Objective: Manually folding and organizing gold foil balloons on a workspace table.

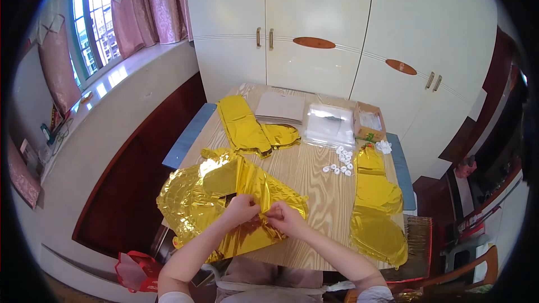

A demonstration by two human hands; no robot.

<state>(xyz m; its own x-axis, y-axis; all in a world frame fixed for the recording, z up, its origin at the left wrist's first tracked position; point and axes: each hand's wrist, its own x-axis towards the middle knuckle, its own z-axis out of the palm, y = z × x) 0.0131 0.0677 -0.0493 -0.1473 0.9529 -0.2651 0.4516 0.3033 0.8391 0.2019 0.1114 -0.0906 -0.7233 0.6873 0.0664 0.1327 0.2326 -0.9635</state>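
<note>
A shiny gold foil balloon point(193, 205), flat and creased, lies spread over the near left part of the table. My left hand point(242, 210) pinches the foil near its middle, with the fingers curled down. Close beside it, my right hand point(285, 219) grips the same foil between thumb and fingers. The fingertips almost meet, and whatever small part lies between them is hidden. Just above my left hand a dark gap shows between folds of the foil.
Another gold foil balloon point(241, 126) lies at the back left, and more gold foil point(375, 205) along the right edge. Farther back are a grey cardboard stack point(279, 106), clear plastic bags point(330, 125), a small box point(370, 120) and several white discs point(343, 160).
</note>
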